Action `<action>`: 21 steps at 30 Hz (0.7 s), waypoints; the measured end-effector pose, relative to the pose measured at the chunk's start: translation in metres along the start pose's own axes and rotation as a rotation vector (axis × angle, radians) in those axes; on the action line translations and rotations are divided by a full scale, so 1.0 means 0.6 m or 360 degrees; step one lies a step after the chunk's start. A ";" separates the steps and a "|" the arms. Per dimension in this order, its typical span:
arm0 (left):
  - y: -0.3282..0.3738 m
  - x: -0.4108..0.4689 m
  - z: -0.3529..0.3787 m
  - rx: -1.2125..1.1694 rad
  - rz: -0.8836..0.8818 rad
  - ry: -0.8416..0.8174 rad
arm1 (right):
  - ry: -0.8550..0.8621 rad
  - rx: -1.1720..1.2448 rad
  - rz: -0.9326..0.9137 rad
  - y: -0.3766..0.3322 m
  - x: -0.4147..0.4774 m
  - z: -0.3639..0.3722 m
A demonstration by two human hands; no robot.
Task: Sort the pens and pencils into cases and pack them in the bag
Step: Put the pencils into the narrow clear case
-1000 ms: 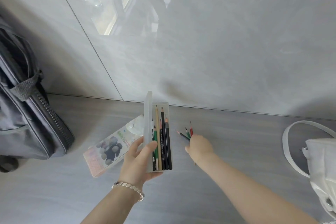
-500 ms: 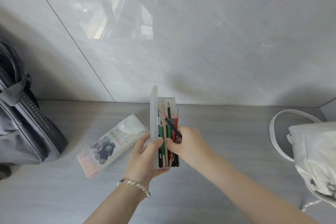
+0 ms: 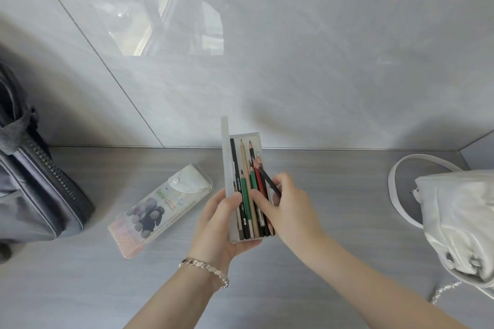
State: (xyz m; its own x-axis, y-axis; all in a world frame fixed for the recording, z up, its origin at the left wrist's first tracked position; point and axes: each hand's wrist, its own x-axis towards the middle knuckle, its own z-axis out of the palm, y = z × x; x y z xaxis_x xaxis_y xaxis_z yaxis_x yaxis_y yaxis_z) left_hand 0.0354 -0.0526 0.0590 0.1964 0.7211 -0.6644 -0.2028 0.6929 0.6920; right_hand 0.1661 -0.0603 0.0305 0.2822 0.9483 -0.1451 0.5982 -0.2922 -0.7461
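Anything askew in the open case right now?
Yes: one black pencil lies slanted across the other pencils, which lie lengthwise in the case. The right hand pinches its lower end; the left hand holds the case.

Grey bag cut off left.

The word "Smile" stands in green letters on the clear snap-flap pencil case lying on the bench at left. The small white print along the green pencil and the black pencil is too fine to read.
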 end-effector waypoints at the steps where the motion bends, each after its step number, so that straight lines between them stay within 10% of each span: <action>1: 0.000 -0.002 0.001 0.0014 0.0015 -0.0006 | 0.0014 0.0037 0.0036 0.001 -0.002 0.003; 10: -0.001 -0.001 -0.011 0.0086 0.0096 0.0023 | -0.0293 0.0595 0.0373 -0.002 -0.008 -0.007; 21: 0.002 0.001 -0.004 0.0120 0.0095 -0.0006 | 0.0027 0.1373 0.0147 -0.083 0.025 -0.008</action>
State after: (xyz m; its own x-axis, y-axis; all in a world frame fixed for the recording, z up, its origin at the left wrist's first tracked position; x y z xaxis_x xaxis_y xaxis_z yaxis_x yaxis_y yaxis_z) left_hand 0.0331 -0.0515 0.0588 0.1899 0.7610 -0.6203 -0.1412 0.6464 0.7498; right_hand 0.1442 -0.0324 0.0686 0.3167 0.9214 -0.2250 -0.2037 -0.1656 -0.9649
